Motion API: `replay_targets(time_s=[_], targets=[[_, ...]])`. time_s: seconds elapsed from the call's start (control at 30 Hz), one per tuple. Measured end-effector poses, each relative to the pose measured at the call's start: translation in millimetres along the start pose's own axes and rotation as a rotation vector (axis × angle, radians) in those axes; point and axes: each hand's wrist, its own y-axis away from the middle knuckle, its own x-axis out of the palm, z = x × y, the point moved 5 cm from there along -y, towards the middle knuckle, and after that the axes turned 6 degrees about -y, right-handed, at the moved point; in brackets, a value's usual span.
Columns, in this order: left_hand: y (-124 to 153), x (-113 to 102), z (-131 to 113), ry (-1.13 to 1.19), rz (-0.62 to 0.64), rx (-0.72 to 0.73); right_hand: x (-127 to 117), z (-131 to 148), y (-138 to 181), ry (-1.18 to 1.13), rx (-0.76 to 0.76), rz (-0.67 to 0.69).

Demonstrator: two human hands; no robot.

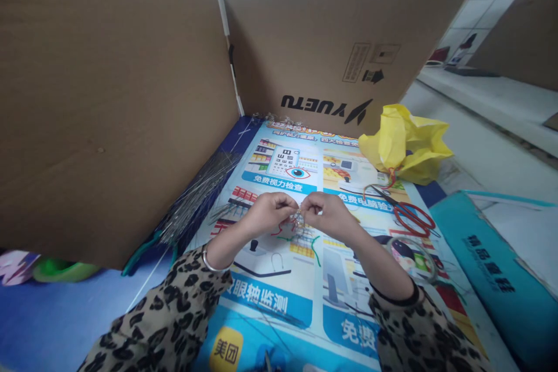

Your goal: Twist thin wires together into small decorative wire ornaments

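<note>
My left hand [275,210] and my right hand [328,215] meet over the middle of a printed poster [318,296]. Thumb and fingertips are pinched together on each, at the two sides of a small bundle of thin wire with bead-like bits [298,222]. Its exact make-up is too small to tell. Red thread [279,228] and a green strand [315,251] lie just below the fingers. Scissors with red handles [414,218] rest to the right, apart from my right hand.
Cardboard panels [108,99] stand at the left and back. Loose straight wires [196,197] lie left, by teal-handled pliers [142,253]. At right are crumpled yellow paper [405,145], a wire coil [432,261] and a teal box [492,273]. A blue-handled tool [268,358] shows at the bottom edge.
</note>
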Motion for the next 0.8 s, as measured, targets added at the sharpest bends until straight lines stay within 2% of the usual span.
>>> replay_targets(time_s=[0.17, 0.27, 0.43, 0.57, 0.8], targets=[[6, 2, -11, -0.375, -0.081, 0.229, 5, 11, 3, 0.081, 0.001, -0.027], [8, 4, -13, -0.496, -0.099, 0.325, 5, 19, 5, 0.165, -0.04, -0.037], [5, -1, -9, -0.403, -0.057, 0.366, -1, 24, 7, 0.163, -0.167, 0.057], [4, -4, -9, -0.291, -0.009, 0.405, -7, 21, 5, 0.281, -0.295, -0.008], [3, -4, -6, -0.323, 0.032, 0.383, 1, 20, 5, 0.426, -0.491, -0.037]])
